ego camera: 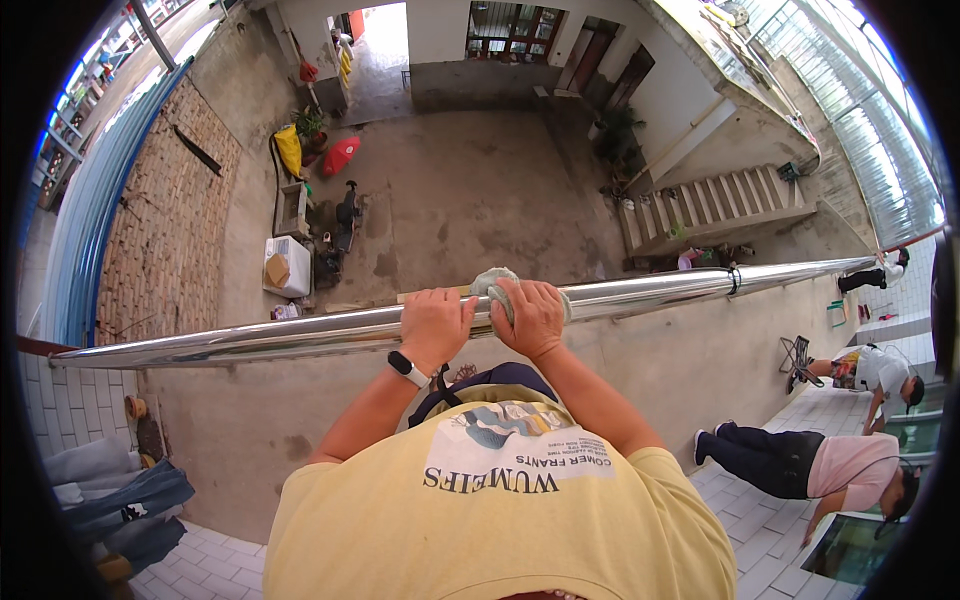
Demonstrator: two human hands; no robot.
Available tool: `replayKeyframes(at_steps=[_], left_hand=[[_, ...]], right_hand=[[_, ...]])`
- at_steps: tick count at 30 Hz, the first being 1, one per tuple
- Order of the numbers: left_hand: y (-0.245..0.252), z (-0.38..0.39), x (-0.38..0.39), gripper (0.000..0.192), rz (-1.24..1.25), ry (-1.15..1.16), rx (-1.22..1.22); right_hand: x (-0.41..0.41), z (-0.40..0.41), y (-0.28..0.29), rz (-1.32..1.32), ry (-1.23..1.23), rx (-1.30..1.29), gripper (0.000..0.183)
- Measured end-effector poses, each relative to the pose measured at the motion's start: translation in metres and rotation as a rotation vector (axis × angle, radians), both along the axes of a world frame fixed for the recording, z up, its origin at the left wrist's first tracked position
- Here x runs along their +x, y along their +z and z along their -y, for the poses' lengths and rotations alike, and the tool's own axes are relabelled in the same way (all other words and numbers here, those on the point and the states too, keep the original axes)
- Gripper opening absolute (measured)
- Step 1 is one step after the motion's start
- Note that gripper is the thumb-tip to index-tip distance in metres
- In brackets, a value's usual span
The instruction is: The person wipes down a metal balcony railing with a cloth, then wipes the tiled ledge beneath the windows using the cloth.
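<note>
A shiny metal handrail (pixel 660 294) runs across the view in front of my chest. My left hand (pixel 436 327) is wrapped over the rail, with a fitness band (pixel 409 368) on its wrist. Just to its right, my right hand (pixel 529 316) presses a grey-green cloth (pixel 491 280) around the top of the rail. Part of the cloth bulges out on the rail's far side, and a corner shows right of the fingers. The palm side of each hand is hidden.
Below the rail lies a courtyard (pixel 480 187) with a scooter (pixel 346 217), a white washing machine (pixel 287 266) and concrete stairs (pixel 705 206). Several people stand to the right, one in a pink top (pixel 855 469). Jeans (pixel 142 495) hang at lower left. Black ties (pixel 734 280) circle the rail.
</note>
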State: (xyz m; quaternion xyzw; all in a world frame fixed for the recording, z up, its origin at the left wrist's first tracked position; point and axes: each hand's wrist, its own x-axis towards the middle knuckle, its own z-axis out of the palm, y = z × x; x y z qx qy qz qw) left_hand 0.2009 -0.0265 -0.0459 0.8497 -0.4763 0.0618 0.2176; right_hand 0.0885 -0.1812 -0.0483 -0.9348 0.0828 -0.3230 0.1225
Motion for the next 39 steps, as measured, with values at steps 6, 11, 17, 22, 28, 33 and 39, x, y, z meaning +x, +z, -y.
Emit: replayKeyframes(at_steps=[6, 11, 17, 22, 28, 33, 39], left_hand=[[0.001, 0.018, -0.012, 0.026, -0.033, -0.095, -0.044], [0.007, 0.014, -0.012, 0.032, -0.110, -0.121, 0.029], [0.001, 0.015, -0.012, 0.034, 0.025, -0.136, -0.127], [0.003, 0.015, -0.013, 0.034, 0.038, -0.121, -0.079], [0.000, 0.017, -0.014, 0.034, 0.068, -0.100, -0.056], [0.004, 0.018, -0.014, 0.034, 0.065, -0.097, -0.047], [0.006, 0.017, -0.013, 0.033, 0.063, -0.096, -0.040]], right_hand=[[-0.011, 0.016, -0.002, 0.014, 0.034, -0.064, 0.037], [-0.032, 0.051, -0.008, 0.047, -0.035, -0.073, 0.034], [-0.064, 0.101, -0.019, 0.091, -0.163, -0.114, 0.032], [-0.083, 0.134, -0.022, 0.108, -0.202, -0.120, 0.029], [-0.099, 0.154, -0.026, 0.121, -0.256, -0.133, 0.032], [-0.108, 0.166, -0.028, 0.098, -0.279, -0.125, 0.035], [-0.114, 0.178, -0.030, 0.113, -0.307, -0.131, 0.036]])
